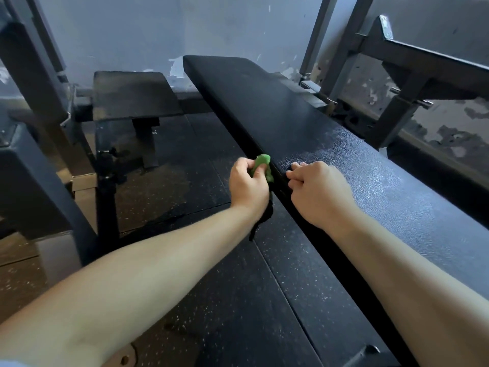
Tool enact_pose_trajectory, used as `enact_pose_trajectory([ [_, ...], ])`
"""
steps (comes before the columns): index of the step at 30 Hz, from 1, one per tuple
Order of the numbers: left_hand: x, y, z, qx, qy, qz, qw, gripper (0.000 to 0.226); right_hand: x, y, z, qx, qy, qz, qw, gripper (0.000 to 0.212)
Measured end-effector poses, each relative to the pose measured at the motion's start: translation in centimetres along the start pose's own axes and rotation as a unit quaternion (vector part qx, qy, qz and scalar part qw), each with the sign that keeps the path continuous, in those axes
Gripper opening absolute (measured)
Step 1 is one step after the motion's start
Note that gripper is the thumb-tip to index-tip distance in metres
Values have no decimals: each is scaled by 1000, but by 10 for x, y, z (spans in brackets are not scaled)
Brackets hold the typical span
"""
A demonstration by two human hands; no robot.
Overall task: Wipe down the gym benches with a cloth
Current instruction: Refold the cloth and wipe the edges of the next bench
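Note:
A long black padded bench (330, 154) runs from the far middle to the near right, its surface dusty and glossy. My left hand (247, 185) grips a bunched green cloth (262, 162) against the bench's left edge; a dark strip of fabric (260, 221) hangs below that hand. My right hand (317, 189) lies on the bench top just right of the cloth. Its fingers are curled and its thumb and forefinger pinch a small dark bit of fabric at the edge.
A smaller black pad (132, 95) on a metal stand is at the far left. Dark steel rack uprights (39, 83) rise on the left and a rack frame (397, 75) on the right. Speckled rubber flooring (185, 165) lies below, and a peeling grey wall (158, 30) is behind.

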State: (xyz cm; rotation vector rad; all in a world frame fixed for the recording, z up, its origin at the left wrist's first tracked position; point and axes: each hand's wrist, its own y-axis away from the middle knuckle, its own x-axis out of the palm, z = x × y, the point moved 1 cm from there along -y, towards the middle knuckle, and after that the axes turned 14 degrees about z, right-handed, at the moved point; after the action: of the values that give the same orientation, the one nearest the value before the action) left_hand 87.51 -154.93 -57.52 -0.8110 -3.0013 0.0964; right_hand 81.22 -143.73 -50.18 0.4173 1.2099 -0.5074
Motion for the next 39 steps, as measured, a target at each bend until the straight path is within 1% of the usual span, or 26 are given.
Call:
enact_pose_trajectory([
  [3, -6, -20, -11, -47, 22, -49, 997, 22, 0, 2, 1, 8, -4, 2, 1000, 23],
  [5, -2, -12, -9, -46, 45, -47, 997, 19, -1, 3, 2, 9, -1, 3, 1000, 24],
  [7, 5, 11, -1, -21, 42, -19, 999, 17, -1, 2, 2, 6, 4, 1, 1000, 26],
  [10, 11, 48, 9, 18, 28, 48, 998, 12, 0, 0, 0, -3, -3, -3, 1000, 27],
  [13, 9, 51, 10, 28, -4, 78, 997, 9, 1, -1, -1, -6, -11, -4, 1000, 28],
  [15, 5, 35, 5, 22, -4, 70, 997, 11, 1, -1, -2, -6, -7, -6, 1000, 27],
  [17, 0, 11, -3, 6, -16, 26, 1000, 18, 0, 0, -2, -3, -2, -10, 1000, 25],
  [19, -4, -9, -8, -17, -19, -13, 1000, 18, -1, 1, -2, 1, 0, -7, 1000, 26],
  [22, -3, -11, -4, -16, -1, -30, 999, 15, -1, -1, -3, -5, -7, 1, 1000, 29],
  [24, 3, 6, 3, 3, 13, -15, 1000, 15, 0, -4, -5, -14, -14, 3, 1000, 30],
  [27, 12, 41, 12, 31, 11, 41, 999, 15, 0, -7, -9, -17, -32, 2, 999, 29],
  [29, 13, 57, 12, 35, -3, 75, 997, 11, 1, -8, -10, -21, -35, 1, 999, 30],
  [31, 10, 57, 7, 29, -6, 82, 996, 7, 1, -8, -11, -24, -37, 1, 999, 30],
  [33, 5, 42, -3, 10, -3, 70, 998, 12, 1, -8, -11, -21, -40, 4, 999, 30],
  [36, 0, 17, -12, -35, -28, 9, 999, 20, -1, -7, -10, -17, -44, 8, 999, 29],
  [39, 0, 15, -10, -38, -22, -2, 999, 10, -5, -5, -5, -7, -32, 9, 999, 29],
])
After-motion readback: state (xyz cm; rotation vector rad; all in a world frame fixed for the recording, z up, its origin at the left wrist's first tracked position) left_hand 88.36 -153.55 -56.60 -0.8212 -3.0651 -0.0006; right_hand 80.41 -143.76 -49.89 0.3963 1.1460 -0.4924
